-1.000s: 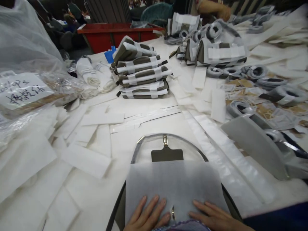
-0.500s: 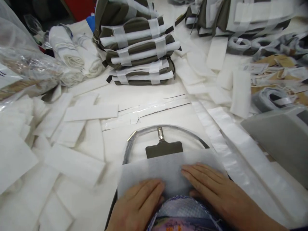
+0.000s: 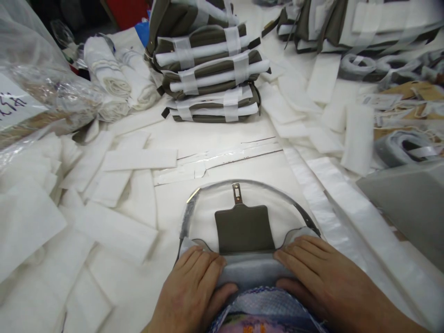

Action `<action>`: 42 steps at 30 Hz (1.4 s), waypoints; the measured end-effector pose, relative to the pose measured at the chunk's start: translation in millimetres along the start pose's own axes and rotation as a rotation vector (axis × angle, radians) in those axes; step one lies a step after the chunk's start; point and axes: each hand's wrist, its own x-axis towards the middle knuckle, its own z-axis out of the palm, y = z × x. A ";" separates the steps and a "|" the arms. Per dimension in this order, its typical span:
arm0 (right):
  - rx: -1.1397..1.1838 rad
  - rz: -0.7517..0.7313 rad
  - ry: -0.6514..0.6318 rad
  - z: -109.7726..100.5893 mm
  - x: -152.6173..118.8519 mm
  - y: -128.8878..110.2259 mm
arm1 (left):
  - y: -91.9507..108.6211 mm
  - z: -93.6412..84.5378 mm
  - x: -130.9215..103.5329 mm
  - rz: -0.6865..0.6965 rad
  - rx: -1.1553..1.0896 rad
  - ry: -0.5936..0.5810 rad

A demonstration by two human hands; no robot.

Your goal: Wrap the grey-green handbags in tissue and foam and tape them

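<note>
A dark olive handbag (image 3: pixel 244 230) lies right in front of me. Its flap is laid out away from me, with a metal-fitted tab at the end, and its wrapped strap (image 3: pixel 229 183) arches beyond. Across the bag's near part runs a pale translucent sheet (image 3: pixel 251 269), bent and bunched at its edges. My left hand (image 3: pixel 192 286) curls its fingers over the sheet's left side, thumb below. On the right side my right hand (image 3: pixel 322 282) grips it likewise. Colourful printed fabric (image 3: pixel 267 307) with a blue stitched edge covers the bottom centre. The bag's near portion is hidden.
Several wrapped olive bags (image 3: pixel 213 90) are stacked at the back, with more bags (image 3: pixel 350 25) at back right. White padding strips (image 3: pixel 116 231) lie scattered on the left. Long white strips (image 3: pixel 367 231) and a grey box (image 3: pixel 412 199) are at right. A clear plastic bag (image 3: pixel 52 92) stands left.
The sheet lay flat over the flap's base; its far edge has come back toward me, baring more of the flap. My fingers, flat before, now curl around it. The view has shifted slightly.
</note>
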 end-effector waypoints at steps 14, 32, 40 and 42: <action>-0.051 0.070 -0.222 14.3 6.6 8.2 | -7.8 16.4 -1.6 -0.074 0.105 -0.161; -0.280 0.029 -0.221 26.8 7.4 5.6 | 24.5 17.3 -22.6 0.084 0.064 -0.083; -0.245 0.094 -0.227 19.1 5.4 1.3 | 34.4 21.4 -45.1 0.079 0.116 -0.241; -0.094 0.156 -0.162 13.5 10.8 1.9 | 33.9 25.6 -46.9 0.077 0.126 -0.213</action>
